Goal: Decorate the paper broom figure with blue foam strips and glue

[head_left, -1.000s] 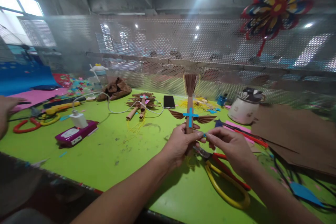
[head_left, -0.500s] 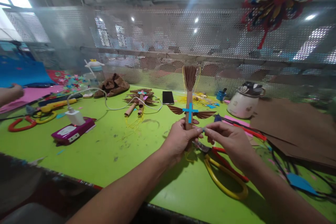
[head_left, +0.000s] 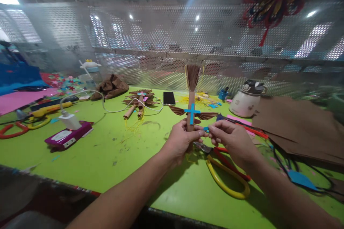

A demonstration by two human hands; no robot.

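Observation:
My left hand [head_left: 180,140] is closed around the lower stem of a brown paper figure [head_left: 191,96], which stands upright with a pleated fan at its top and folded wings at its sides. A blue paper cross [head_left: 191,111] lies on its front. Between the fingertips of my right hand [head_left: 233,137] is a small blue paper piece [head_left: 206,129], close to my left thumb. Below both hands rest scissors [head_left: 228,182] with yellow and red handles, their blades partly hidden behind the figure and my left hand.
Brown paper sheets [head_left: 292,125] and a white kettle-like jug [head_left: 245,100] are at right. A phone [head_left: 169,98], yellow paper shreds [head_left: 197,98] and another brown paper figure [head_left: 140,101] lie farther back. At left are a purple power strip [head_left: 68,136] with a white cable and more scissors [head_left: 14,129].
The view has turned slightly, shifting everything left. The small blue piece shows more between my fingertips. Another person's hand at the far left is out of view now.

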